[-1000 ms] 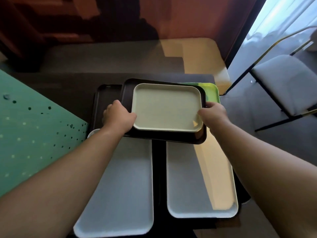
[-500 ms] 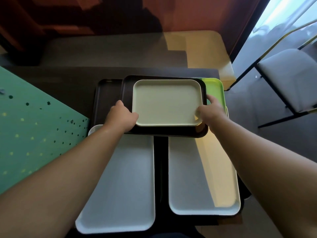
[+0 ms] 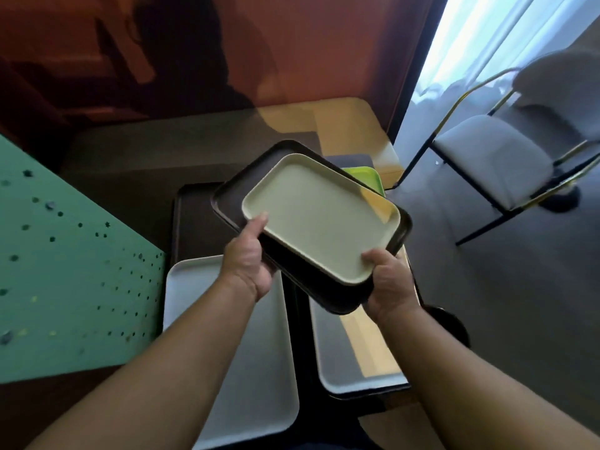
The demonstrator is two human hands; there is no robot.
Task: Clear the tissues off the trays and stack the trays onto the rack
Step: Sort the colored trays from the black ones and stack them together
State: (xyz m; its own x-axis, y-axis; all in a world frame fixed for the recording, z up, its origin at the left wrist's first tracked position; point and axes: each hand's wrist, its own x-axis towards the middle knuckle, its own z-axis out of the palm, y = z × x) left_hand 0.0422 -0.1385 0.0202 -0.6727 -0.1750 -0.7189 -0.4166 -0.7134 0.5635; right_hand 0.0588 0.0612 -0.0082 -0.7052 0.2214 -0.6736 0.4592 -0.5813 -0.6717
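Note:
A pale cream tray [image 3: 321, 216] lies inside a larger dark brown tray [image 3: 233, 193], and I hold the pair lifted and turned clockwise above the table. My left hand [image 3: 248, 258] grips their near left edge, thumb on the cream tray's rim. My right hand [image 3: 388, 282] grips the near right corner. Below lie two white trays, one on the left [image 3: 256, 368] and one on the right [image 3: 350, 358]. Another dark tray [image 3: 191, 222] rests behind the left one. A green tray [image 3: 365, 177] peeks out at the back right. No tissues are visible.
A green perforated panel [image 3: 71, 264] stands to the left of the table. A grey padded chair [image 3: 493, 157] with a black and gold frame stands on the right by a bright window. A reddish wall runs behind the dark table [image 3: 130, 177].
The cream and dark brown trays have come up off the pile, moved toward me and rotated clockwise. Both hands slid to the near edge. The green tray stays behind.

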